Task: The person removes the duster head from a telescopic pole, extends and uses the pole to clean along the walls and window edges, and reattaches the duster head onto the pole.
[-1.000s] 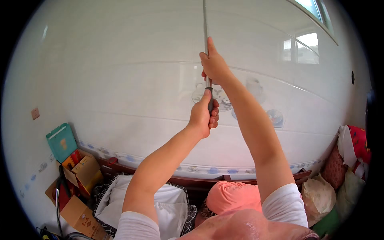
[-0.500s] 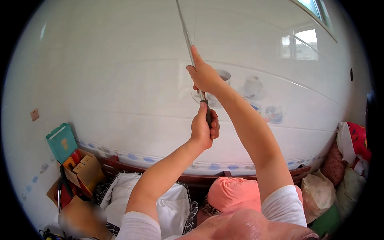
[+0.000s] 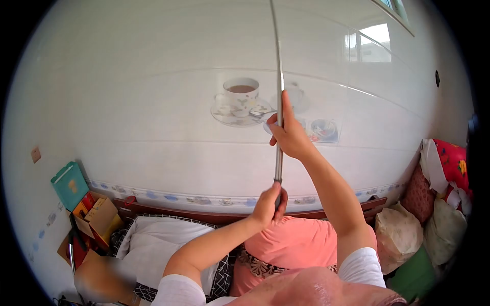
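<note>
A long, thin metal pole [image 3: 278, 61] stands nearly upright in front of the tiled wall; its top runs out of view. Low on the pole, my left hand [image 3: 267, 204] is wrapped around the dark handle, which mostly hides behind the fingers. Higher up, my right hand [image 3: 293, 132] grips the metal shaft, with the index finger stretched along it and the thumb on the other side. Behind the shaft, the wall carries a printed teacup and saucer [image 3: 241, 97]. Whether the pole touches anything above cannot be seen.
Below stand a dark red wooden headboard [image 3: 229, 218], a white pillow [image 3: 158, 237] and coral bedding [image 3: 293, 242]. Boxes [image 3: 97, 217] and a teal case [image 3: 71, 184] sit at left. Cushions and bags [image 3: 398, 237] pile at right. A window [image 3: 398, 7] is at top right.
The pole has swung from leaning left to nearly upright and shifted right. Both hands are lower, still gripping it. The view has shifted slightly, with the printed cup now further left.
</note>
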### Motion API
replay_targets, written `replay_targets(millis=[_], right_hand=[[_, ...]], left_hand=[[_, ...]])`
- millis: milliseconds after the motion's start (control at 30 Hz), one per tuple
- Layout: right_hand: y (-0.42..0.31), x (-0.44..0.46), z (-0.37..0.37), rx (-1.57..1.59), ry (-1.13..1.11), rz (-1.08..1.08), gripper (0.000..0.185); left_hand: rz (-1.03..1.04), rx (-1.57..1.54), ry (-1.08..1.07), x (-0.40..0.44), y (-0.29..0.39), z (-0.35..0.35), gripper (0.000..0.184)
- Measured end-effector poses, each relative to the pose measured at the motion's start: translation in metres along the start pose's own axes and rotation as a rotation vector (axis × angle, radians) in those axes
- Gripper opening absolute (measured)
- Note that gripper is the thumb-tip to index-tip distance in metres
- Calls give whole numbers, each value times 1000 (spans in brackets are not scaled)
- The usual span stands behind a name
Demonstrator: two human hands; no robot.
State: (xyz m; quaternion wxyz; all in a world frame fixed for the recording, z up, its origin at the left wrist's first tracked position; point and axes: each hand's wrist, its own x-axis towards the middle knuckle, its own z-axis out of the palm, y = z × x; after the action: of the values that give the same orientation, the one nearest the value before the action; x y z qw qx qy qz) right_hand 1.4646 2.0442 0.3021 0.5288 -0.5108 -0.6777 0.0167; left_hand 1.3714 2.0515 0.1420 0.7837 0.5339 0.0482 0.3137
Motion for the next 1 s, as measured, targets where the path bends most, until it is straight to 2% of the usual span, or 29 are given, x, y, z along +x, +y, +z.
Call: replay_targets(millis=[100,167,300,467,533,633,700,867,1000], right_hand=[[-3,-4,-27,-7,128,33,70],[-3,1,-50,94,295,119,68],[-6,1,-61,176,375,92,66],[-39,12,-13,97,215,63,69],[-58,12,16,108,168,77,70],[-78,12,61,143,87,71,71],[-94,11,92,142,-41,42,74],[-126,5,161,161,-198,25,73],[-136,0,192,175,-207,4,73]], left_hand=[[-46,17,-51,-20,-22,17,50],[-160,10,-99,-31,-26,25,50],[-258,-49,-95,-46,-10,25,45],[-164,-108,-69,-84,0,12,44],[-110,-16,83,-103,8,0,50],[-74,-19,178,-137,13,-22,50],[-69,-83,150,-162,18,-34,50],[34,-210,197,-208,17,-58,51],[46,-219,226,-234,23,-73,51]])
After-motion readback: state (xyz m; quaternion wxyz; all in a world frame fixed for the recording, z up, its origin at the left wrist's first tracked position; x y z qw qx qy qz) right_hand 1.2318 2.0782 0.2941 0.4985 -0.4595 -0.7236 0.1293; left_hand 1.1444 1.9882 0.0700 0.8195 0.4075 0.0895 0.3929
